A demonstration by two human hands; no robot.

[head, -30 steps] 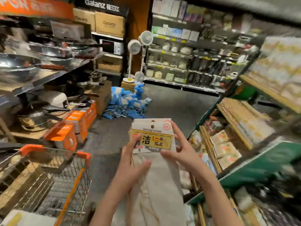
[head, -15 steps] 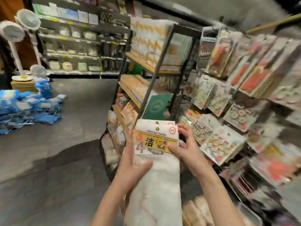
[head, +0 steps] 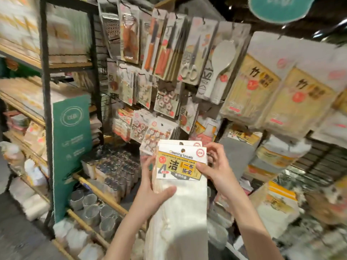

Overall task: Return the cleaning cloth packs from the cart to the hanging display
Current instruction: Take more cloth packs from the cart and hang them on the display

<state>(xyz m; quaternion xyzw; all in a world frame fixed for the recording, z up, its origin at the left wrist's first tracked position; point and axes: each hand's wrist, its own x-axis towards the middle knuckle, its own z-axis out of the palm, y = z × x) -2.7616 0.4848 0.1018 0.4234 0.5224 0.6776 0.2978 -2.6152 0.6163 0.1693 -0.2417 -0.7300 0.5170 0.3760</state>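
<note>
Both hands hold a stack of white cleaning cloth packs (head: 178, 212) upright in front of the hanging display (head: 169, 62) of carded kitchen tools. At least two packs, header cards staggered. Front card: white top with punched hang hole, "Cleaning towels" print, red round logo, yellow panel with black characters, big "4". Long white folded cloth hangs below. Left hand (head: 152, 192) grip: thumb across cloth, fingers behind stack. Right hand (head: 217, 169) grip: thumb pinching card's right edge, fingers curled behind the top.
</note>
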